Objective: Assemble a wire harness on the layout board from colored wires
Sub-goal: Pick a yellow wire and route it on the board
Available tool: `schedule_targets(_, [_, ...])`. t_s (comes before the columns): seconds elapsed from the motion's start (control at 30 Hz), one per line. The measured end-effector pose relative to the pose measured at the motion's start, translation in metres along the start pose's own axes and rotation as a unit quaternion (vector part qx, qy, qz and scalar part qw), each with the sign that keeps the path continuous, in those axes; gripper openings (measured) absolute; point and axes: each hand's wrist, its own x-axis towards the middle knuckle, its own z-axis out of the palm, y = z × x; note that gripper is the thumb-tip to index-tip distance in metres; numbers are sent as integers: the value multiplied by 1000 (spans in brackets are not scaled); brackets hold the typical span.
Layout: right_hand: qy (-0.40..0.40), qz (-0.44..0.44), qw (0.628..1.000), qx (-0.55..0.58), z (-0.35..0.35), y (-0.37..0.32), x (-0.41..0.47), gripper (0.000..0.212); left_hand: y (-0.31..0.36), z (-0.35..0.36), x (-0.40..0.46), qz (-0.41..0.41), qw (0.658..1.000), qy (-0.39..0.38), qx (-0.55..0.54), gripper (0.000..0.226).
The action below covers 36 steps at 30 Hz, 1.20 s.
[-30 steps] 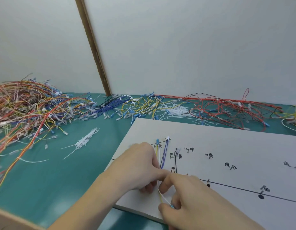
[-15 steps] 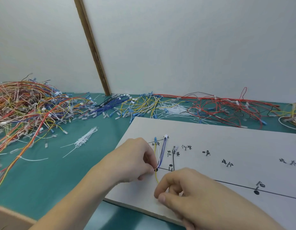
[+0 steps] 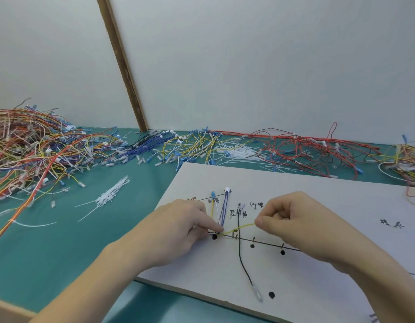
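— What were the two hands doing on the layout board (image 3: 318, 206)?

— The left hand (image 3: 176, 229) had its grip pinched down on a small bunch of wires (image 3: 221, 213), yellow, white and purple, right at a black dot (image 3: 214, 237) on the board. The bunch ran up and away from that grip to two small connectors (image 3: 220, 192).

— And the right hand (image 3: 292, 222)?

— Its grip was closed on a yellow wire (image 3: 239, 228), fingers curled, the wire stretched from the left grip across to the right one.

— Anything else close by?

— A black wire (image 3: 240, 250) lay between the two grips, crossing under the yellow one. Beyond both hands, loose colored wires (image 3: 50, 155) were heaped on the green bench (image 3: 62, 241), with white cable ties (image 3: 111, 194) to the left.
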Motion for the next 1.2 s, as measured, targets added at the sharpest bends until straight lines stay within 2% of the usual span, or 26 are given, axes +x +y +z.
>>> schedule_targets(0.1, [58, -31, 997, 27, 5, 3, 8, 14, -4, 6, -5, 18, 1000, 19, -9, 39])
schedule_targets(0.2, [98, -40, 994, 2, 9, 7, 16, 14, -6, 11, -7, 32, 999, 34, -14, 42])
schedule_targets(0.43, [106, -20, 992, -71, 7, 7, 21, 18, -10, 15, -6, 38, 998, 36, -19, 44])
schedule_targets(0.5, [88, -29, 995, -39, 3, 5, 19, 19, -12, 15, -6, 41, 998, 38, -26, 43])
schedule_targets(0.6, [-11, -31, 997, 68, -5, 0, 12, 19, -14, 15, -8, 49, 997, 36, -37, 44])
schedule_targets(0.67, [-57, -27, 996, 67, -8, -1, 9, 19, -14, 16, -8, 57, 997, 35, -40, 44])
schedule_targets(0.73, [-67, -16, 997, 19, -11, 1, 8, 17, -14, 16, -8, 63, 997, 30, -31, 45])
schedule_targets(0.9, [-22, 6, 996, -91, -11, 7, 11, 16, -9, 14, -7, 65, 997, -3, 36, 61])
schedule_targets(1.0, [28, -3, 995, -95, -3, 8, 16, 16, -4, 14, -6, 69, 994, -14, 88, 68])
schedule_targets(1.2, [103, -68, 989, -83, 12, 1, 31, 12, -6, 17, -6, 88, 990, -4, 113, 60])
